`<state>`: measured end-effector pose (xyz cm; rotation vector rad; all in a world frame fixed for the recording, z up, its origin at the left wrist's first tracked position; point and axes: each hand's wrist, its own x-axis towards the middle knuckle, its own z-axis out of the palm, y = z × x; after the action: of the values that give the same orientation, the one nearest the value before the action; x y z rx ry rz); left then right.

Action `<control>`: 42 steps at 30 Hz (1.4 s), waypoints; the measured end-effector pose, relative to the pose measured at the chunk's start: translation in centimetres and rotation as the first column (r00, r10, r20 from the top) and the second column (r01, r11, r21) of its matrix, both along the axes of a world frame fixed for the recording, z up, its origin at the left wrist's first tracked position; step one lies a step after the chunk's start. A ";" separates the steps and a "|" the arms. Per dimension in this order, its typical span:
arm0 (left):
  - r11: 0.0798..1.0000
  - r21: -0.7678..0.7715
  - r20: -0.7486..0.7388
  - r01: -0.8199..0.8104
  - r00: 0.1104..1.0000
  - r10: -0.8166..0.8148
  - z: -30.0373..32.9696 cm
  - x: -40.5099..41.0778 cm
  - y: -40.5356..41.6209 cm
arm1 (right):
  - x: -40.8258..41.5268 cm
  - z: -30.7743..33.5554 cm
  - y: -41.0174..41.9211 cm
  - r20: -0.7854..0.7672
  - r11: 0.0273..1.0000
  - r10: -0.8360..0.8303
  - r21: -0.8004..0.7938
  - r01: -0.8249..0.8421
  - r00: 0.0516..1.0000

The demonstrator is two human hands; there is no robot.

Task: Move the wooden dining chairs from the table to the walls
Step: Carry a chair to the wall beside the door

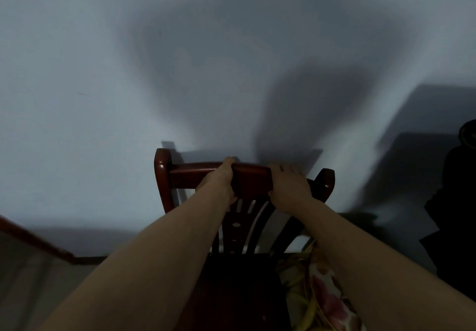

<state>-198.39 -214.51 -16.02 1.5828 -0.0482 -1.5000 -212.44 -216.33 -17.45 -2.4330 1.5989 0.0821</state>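
So from where I'm watching, both hands are on the top rail of the wooden chair (247,176). The left hand (219,183) is wrapped around the rail near the middle, fingers curled over the far side and thumb tucked underneath. The right hand (289,186) grips the same rail further to the right, fingers folded over the top edge. The chair sits right up against the pale wall (103,85), its back facing it, with the dark seat closest to me (lighting is pretty dim, lots of shadows on the wall). A floral cloth (319,287) shows just beside the seat at the lower right. Something dark (456,214) stands at the right edge; can't tell what it is.
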 end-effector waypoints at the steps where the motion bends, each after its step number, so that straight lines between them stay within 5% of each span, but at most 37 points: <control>1: 1.000 0.014 0.002 -0.010 1.000 0.010 -0.1 0.1 -0.2 | 0.0 0.0 -0.1 -0.009 1.000 0.007 0.011 -0.007 1.000; 26: 0.994 0.083 0.045 -0.071 0.997 0.067 0.8 -0.2 2.9 | -0.3 -0.2 -0.1 -0.087 0.983 0.099 0.166 -0.083 0.991; 42: 0.994 0.040 0.274 -0.097 0.958 0.082 9.2 -0.9 15.3 | -0.1 7.2 7.2 0.102 0.947 0.163 0.264 -0.185 0.981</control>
<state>-199.30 -199.20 -6.87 1.8012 -0.0920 -1.2148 -212.49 -209.09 -10.25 -2.3238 1.2443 0.2183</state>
